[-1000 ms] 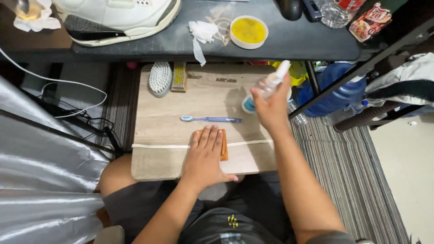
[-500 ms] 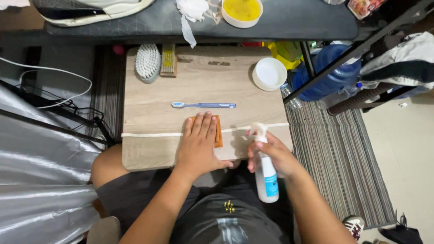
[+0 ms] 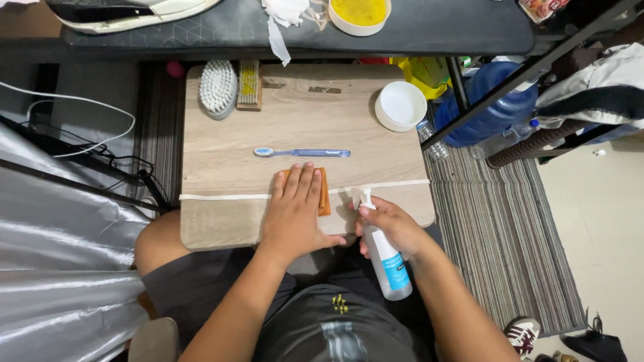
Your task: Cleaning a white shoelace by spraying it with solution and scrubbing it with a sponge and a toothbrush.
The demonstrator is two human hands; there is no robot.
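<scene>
Since then little moved — right hand (image 3: pixel 392 228) stayed clamped on the blue-labelled spray bottle (image 3: pixel 386 258), left hand (image 3: pixel 294 209) flat on the orange cloth (image 3: pixel 324 191).

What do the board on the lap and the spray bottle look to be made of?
Pale lap board: probably wood or wood-look laminate, matte, with visible grain streaks. White-and-blue spray bottle in the right hand: seemingly plastic, smooth, slightly glossy, with a moulded trigger head.

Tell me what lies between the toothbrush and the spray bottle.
In the head view, the left hand on an orange cloth lies between toothbrush and spray bottle.
</scene>
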